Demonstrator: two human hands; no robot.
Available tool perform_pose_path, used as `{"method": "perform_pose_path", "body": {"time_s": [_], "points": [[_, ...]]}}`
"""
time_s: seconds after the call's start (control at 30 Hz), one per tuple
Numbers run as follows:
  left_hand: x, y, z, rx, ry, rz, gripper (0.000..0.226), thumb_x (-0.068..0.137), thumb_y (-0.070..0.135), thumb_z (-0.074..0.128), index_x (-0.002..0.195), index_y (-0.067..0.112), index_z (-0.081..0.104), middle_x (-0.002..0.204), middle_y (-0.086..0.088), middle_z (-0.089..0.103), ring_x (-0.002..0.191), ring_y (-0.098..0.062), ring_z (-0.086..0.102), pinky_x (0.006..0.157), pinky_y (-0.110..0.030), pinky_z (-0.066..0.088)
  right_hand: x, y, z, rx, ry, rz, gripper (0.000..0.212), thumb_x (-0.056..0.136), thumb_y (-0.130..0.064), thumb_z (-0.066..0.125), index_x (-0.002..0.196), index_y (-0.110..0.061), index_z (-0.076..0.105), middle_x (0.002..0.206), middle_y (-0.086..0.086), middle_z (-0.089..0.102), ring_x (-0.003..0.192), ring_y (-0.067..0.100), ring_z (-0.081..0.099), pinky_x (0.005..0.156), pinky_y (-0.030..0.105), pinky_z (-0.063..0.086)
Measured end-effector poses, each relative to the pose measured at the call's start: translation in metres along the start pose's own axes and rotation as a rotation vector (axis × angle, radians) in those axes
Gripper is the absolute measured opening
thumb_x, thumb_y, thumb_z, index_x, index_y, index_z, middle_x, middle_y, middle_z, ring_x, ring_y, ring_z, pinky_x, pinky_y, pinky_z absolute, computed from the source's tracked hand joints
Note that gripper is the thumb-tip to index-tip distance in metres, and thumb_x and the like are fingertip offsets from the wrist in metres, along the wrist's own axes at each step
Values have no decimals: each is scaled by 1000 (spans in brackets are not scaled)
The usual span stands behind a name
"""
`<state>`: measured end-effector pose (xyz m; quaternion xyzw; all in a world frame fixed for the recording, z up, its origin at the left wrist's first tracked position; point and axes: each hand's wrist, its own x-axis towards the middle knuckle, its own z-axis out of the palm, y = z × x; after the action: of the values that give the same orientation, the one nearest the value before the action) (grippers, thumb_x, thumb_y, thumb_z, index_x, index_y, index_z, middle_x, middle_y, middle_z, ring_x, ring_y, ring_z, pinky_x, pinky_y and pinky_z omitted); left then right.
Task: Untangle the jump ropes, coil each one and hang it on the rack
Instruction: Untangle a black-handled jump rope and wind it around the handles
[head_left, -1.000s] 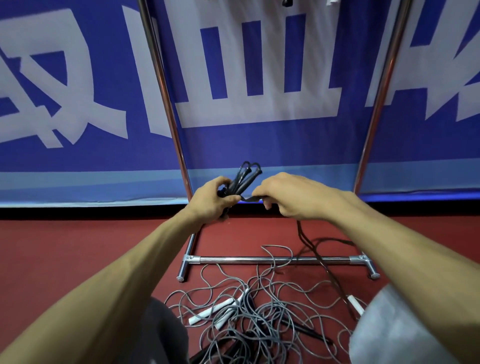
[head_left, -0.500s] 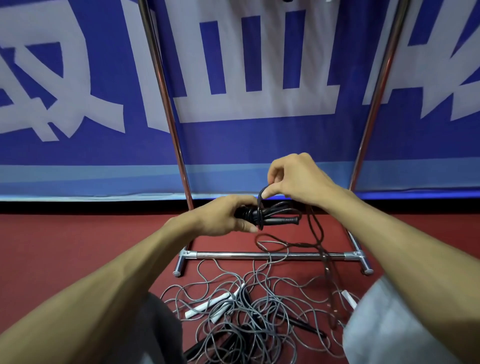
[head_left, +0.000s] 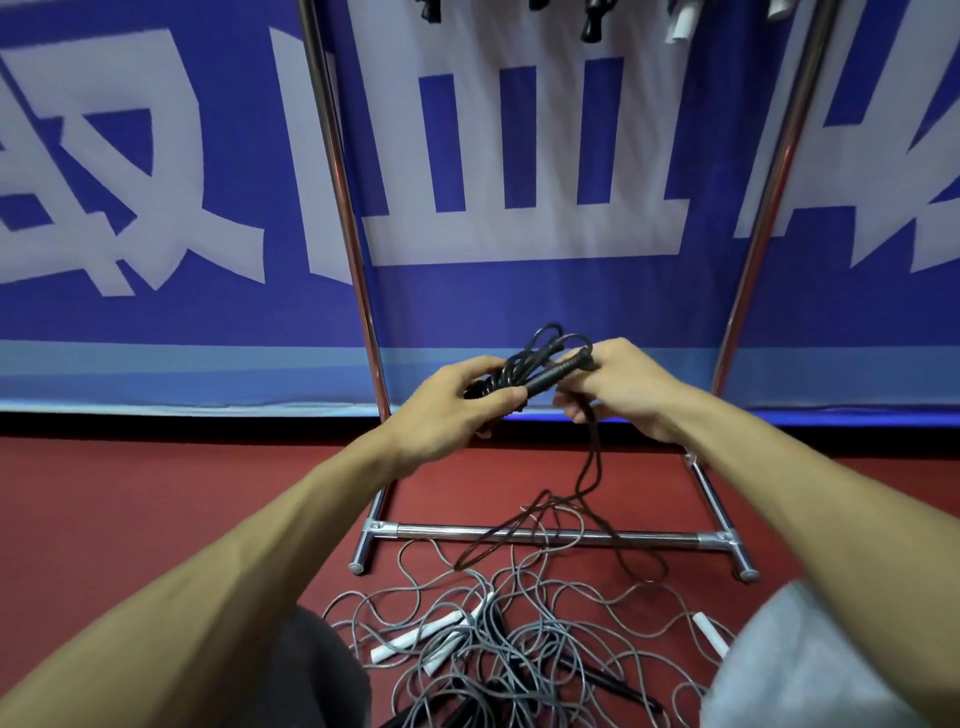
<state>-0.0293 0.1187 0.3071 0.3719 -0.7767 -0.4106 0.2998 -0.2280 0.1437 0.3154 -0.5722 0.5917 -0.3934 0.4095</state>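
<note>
The left hand (head_left: 447, 410) is gripping the black jump rope (head_left: 535, 358), thumb clamped over the gathered loops and the 2 handles lying together. Half a second ago it was holding that bundle level and lower down. Now it is tipping it up toward the right, so the handle ends are pointing at the other hand.

The right hand (head_left: 618, 389) was pinching a loop above the bundle. It is now coming down beside the handle tips, fingers curled round the loose cord just under them. By my reading, 1 more turn is going onto the coil and the next is being drawn up.

From that hand the uncoiled tail (head_left: 592, 467) is dropping straight down, then snaking over the base bar of the rack (head_left: 545, 535) to the red floor (head_left: 156, 493). A fair run of it is lying loose there, so the coiling looks well along but not finished.

Nearer the person, the grey ropes (head_left: 493, 639) are lying in 1 tangled heap with white handles (head_left: 415, 636) poking out, apart from both hands. Whether the black tail is caught in that heap, I cannot tell.

The view is also lifting. Handles already hung (head_left: 592, 21) are now showing at the top edge, against the blue banner (head_left: 519, 156). Several ropes seem done, with this one and the heap still to go.
</note>
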Motion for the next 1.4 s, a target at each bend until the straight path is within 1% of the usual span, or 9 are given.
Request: {"method": "perform_pose_path", "body": {"time_s": [0.2,0.4,0.5,0.57,0.67,0.77,1.03,1.27,1.4], "points": [[11,-5,-4,-183,253,-154,11,96,31,59,102,22,62,85,-1,62,68,-16,54,63,-29,45,1,-6,16,201,-254,56,26,103,-28,43,118,-13,59,65,2,57,50,12,57,53,22,48],[23,-25,-21,-198,345,-201,31,98,21,56,123,37,48,79,2,59,65,-16,47,68,-31,49,7,8,31,-257,-404,31,9,101,-14,47,102,-6,51,63,5,56,48,17,63,50,27,52],[34,-46,-39,44,300,-214,24,97,20,59,119,27,52,78,2,59,70,-21,47,70,-33,46,17,10,34,-657,-308,-220,9,95,-18,53,94,-12,59,66,-2,60,50,4,63,66,31,53],[38,-63,-42,352,229,-203,30,95,23,61,124,18,53,95,-3,64,86,-26,56,75,-30,42,22,8,39,-764,-306,-321,10,95,-22,54,98,-16,62,74,-2,62,58,2,59,76,35,52],[37,-81,-35,676,107,-196,40,96,32,59,130,14,50,116,-12,60,107,-32,57,80,-34,40,28,8,49,-885,-318,-432,9,98,-24,51,94,-17,55,82,-2,57,76,17,53,76,40,49],[32,-91,-24,901,-64,-174,43,96,41,56,131,20,44,119,-11,54,109,-34,56,83,-40,44,40,14,52,-916,-257,-493,17,98,-22,47,81,-24,47,76,-3,55,74,24,54,71,45,50],[29,-92,-7,726,-337,-19,45,90,26,66,132,19,50,117,-1,62,106,-21,58,83,-30,42,61,33,36,-878,-23,-457,13,94,-32,56,94,-21,63,95,-2,66,91,23,56,70,33,40],[29,-79,6,468,-291,13,23,86,8,58,107,15,54,90,-2,60,76,-17,51,68,-26,39,69,43,26,-727,127,-252,26,87,-44,65,84,-19,72,68,-5,59,78,21,54,65,29,38],[25,-67,9,266,-320,-106,18,89,30,67,104,23,59,82,11,56,74,-7,49,66,-12,39,66,45,22,-630,51,-126,15,83,-44,70,82,-30,77,75,-5,70,84,16,61,68,30,47]]}}
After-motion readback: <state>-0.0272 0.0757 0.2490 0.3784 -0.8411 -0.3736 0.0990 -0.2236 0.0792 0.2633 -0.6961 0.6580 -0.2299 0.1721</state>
